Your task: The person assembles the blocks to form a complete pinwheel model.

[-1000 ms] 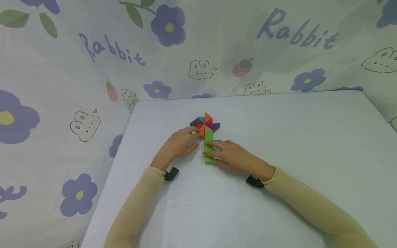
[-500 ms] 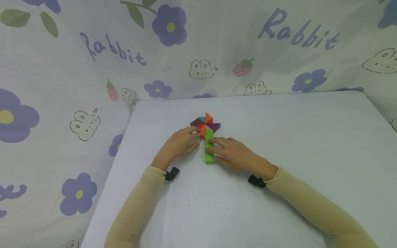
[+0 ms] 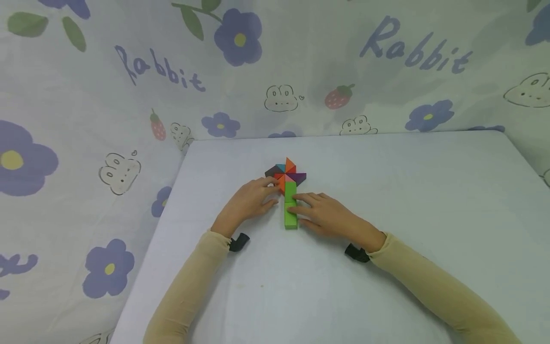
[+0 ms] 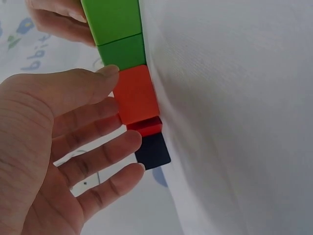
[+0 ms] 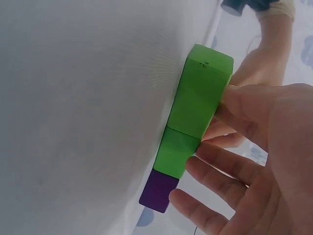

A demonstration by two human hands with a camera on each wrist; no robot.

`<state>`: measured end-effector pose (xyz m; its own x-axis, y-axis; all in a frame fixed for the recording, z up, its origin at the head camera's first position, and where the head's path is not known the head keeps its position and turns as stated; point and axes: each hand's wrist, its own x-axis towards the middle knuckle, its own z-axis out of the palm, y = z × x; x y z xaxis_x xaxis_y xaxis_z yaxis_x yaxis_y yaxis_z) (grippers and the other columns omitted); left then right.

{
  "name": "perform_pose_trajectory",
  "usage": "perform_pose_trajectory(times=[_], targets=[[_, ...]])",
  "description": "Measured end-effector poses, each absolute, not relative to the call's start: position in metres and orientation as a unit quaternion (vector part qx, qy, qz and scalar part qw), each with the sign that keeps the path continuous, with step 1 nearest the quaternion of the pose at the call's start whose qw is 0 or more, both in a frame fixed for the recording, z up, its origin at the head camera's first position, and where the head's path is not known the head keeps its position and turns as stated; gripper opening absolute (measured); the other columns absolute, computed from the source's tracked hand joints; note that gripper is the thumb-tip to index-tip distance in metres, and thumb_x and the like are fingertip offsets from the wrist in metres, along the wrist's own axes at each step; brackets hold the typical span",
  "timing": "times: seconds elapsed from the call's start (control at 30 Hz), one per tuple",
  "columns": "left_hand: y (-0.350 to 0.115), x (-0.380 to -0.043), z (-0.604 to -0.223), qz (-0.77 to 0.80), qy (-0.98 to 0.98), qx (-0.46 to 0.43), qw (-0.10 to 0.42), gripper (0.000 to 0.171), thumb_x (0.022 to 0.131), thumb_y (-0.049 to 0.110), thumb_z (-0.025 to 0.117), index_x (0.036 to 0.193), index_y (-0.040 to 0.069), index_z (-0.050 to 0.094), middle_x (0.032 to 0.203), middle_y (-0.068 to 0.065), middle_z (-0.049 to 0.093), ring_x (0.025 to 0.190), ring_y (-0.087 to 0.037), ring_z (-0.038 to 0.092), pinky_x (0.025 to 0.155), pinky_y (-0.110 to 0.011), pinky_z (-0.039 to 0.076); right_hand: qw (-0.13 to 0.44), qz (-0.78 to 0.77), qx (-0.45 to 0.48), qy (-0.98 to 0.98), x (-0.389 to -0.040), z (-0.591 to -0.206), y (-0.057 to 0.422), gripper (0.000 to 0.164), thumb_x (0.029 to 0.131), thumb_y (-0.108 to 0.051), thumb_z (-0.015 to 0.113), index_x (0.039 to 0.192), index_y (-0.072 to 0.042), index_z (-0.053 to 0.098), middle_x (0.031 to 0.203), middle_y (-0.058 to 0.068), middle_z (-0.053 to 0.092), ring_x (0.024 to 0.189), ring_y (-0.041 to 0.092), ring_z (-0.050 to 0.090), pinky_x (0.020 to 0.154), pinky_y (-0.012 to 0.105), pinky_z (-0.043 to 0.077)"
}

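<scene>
Two green blocks (image 3: pixel 290 215) lie end to end in a straight row on the white table. At the row's far end sits a pinwheel of triangular blocks, among them an orange one (image 4: pixel 137 95), a purple one (image 3: pixel 299 177), a dark one (image 4: pixel 152 152) and a blue one (image 3: pixel 280 167). My left hand (image 3: pixel 249 196) is at the pinwheel's left side, thumb tip at the orange block's edge and the other fingers loosely spread. From the right, my right hand (image 3: pixel 324 215) reaches over the green row with fingers extended, its fingertips right at the blocks' edges.
The white tabletop (image 3: pixel 408 200) stretches around the blocks. Behind and to the left hangs a printed cloth (image 3: pixel 309 62) with flowers and rabbits. A black wrist-worn piece (image 3: pixel 357 253) sits under the right wrist, and a similar black piece (image 3: pixel 239 242) under the left.
My right fingers have drawn back slightly to the right, uncovering more of the green blocks' tops. The two green blocks now line up straight. My left hand stays by the pinwheel.
</scene>
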<state>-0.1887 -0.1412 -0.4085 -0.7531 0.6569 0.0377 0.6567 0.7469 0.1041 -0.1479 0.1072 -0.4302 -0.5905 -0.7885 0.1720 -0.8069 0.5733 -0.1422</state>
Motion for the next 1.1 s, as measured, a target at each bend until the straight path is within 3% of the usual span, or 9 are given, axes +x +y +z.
perform_pose_trajectory(times=[0.7, 1.1], targets=[[-0.1364, -0.1917, -0.4118, 0.06, 0.93, 0.362, -0.02, 0.034, 0.089, 0.024, 0.073, 0.119, 0.009, 0.07, 0.127, -0.005, 0.061, 0.107, -0.024, 0.065, 0.096, -0.037, 0.054, 0.046, 0.113, 0.453, -0.883, -0.1461, -0.4313, 0.1122, 0.042, 0.096, -0.028, 0.063, 0.137, -0.022, 0.057, 0.144, 0.011, 0.051, 0.129, 0.027, 0.054, 0.101, 0.047, 0.049], [-0.1376, -0.1924, -0.4066, 0.078, 0.934, 0.348, -0.019, 0.034, 0.092, 0.024, 0.069, 0.124, 0.011, 0.067, 0.127, -0.004, 0.061, 0.112, -0.024, 0.063, 0.099, -0.038, 0.053, 0.049, 0.111, 0.444, -0.888, -0.1493, -0.4249, 0.1159, 0.047, 0.097, -0.029, 0.062, 0.142, -0.022, 0.052, 0.145, 0.009, 0.049, 0.128, 0.027, 0.054, 0.099, 0.047, 0.05]])
